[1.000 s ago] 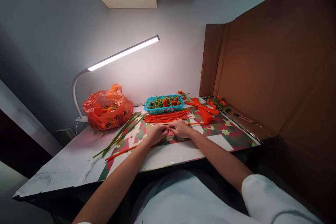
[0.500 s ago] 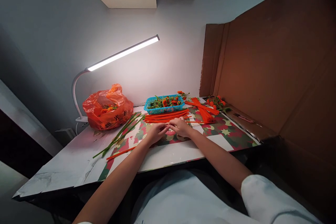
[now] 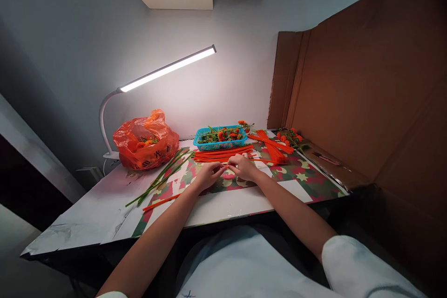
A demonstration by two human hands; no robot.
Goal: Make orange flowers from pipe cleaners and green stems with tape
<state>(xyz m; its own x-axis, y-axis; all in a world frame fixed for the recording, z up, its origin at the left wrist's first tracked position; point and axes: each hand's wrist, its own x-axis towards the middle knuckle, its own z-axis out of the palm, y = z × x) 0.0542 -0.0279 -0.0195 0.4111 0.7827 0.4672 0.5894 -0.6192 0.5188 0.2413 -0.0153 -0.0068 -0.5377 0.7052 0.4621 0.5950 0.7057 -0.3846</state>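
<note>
My left hand (image 3: 209, 174) and my right hand (image 3: 241, 166) meet over the table, fingertips pinched close together. Between them shows a bit of an orange pipe cleaner (image 3: 226, 165); its exact shape is hidden by the fingers. Just beyond lies a row of orange pipe cleaners (image 3: 223, 153), with a second, crossed bundle of orange pipe cleaners (image 3: 274, 149) to the right. One orange strand (image 3: 160, 202) runs along the table and passes behind my left forearm. Several green stems (image 3: 162, 179) lie to the left of my left hand.
Behind the row stands a blue basket (image 3: 220, 145) of orange flowers with green stems. An orange plastic bag (image 3: 146, 142) and a lit desk lamp (image 3: 167, 69) are at left. More orange flowers (image 3: 289, 138) and a cutter (image 3: 326, 159) lie right, beside a cardboard wall (image 3: 349, 88).
The view has shifted slightly. Both hands stay together at the same spot, with the right fingers moved a little and the orange bit between the fingertips showing more clearly.
</note>
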